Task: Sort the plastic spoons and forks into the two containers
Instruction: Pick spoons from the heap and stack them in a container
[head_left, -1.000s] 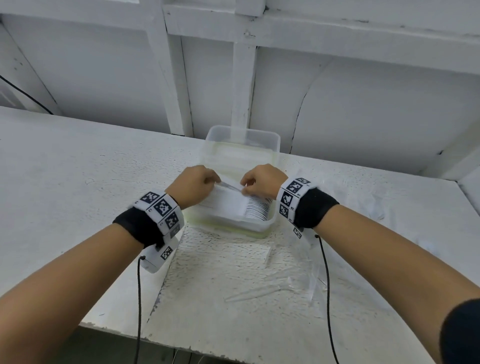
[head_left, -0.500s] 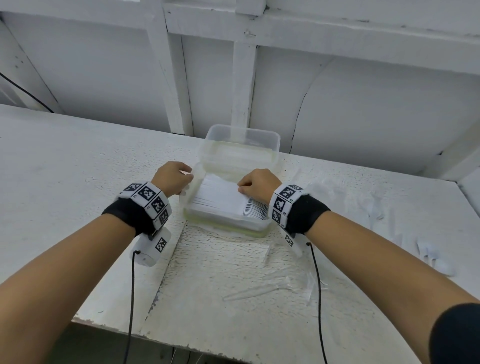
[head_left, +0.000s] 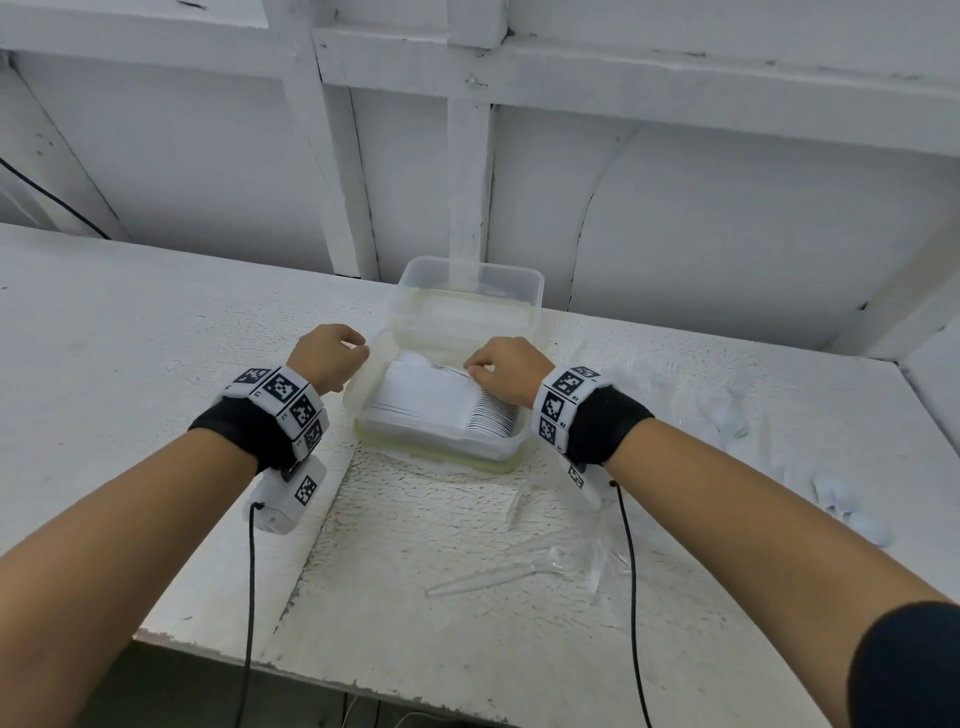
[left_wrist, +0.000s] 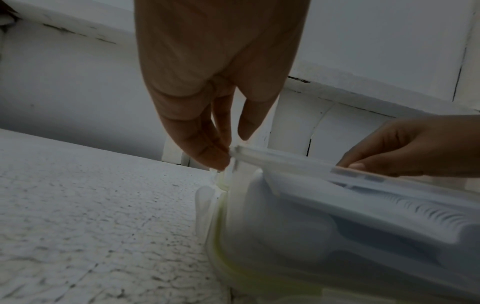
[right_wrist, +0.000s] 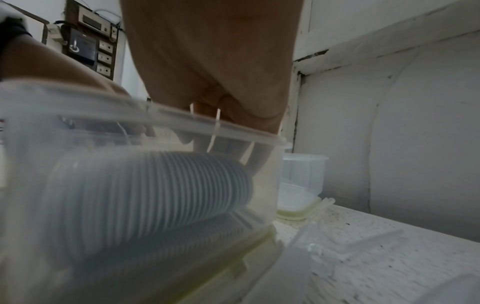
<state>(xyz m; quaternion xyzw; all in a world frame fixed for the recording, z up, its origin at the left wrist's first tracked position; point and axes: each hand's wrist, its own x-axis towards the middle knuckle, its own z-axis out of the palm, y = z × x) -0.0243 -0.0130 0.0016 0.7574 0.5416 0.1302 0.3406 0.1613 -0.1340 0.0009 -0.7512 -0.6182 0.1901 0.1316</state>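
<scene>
While left hand (head_left: 326, 355) pinches near container (head_left: 436, 452) rim as before, right hand (head_left: 506, 371) now pinches spoon handles (head_left: 441, 387).

Bare table (head_left: 130, 364) left of near container (head_left: 441, 447); loose cutlery (head_left: 727, 405) crowds right.

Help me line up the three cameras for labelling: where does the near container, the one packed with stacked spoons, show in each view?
Head: the near container sits centre frame, between the left hand and right hand.
Left wrist: lower right, its corner at the fingertips.
Right wrist: fills the lower left, spoon bowls visible through the wall.
Shared landmark: the container's yellow-green base edge.
</scene>
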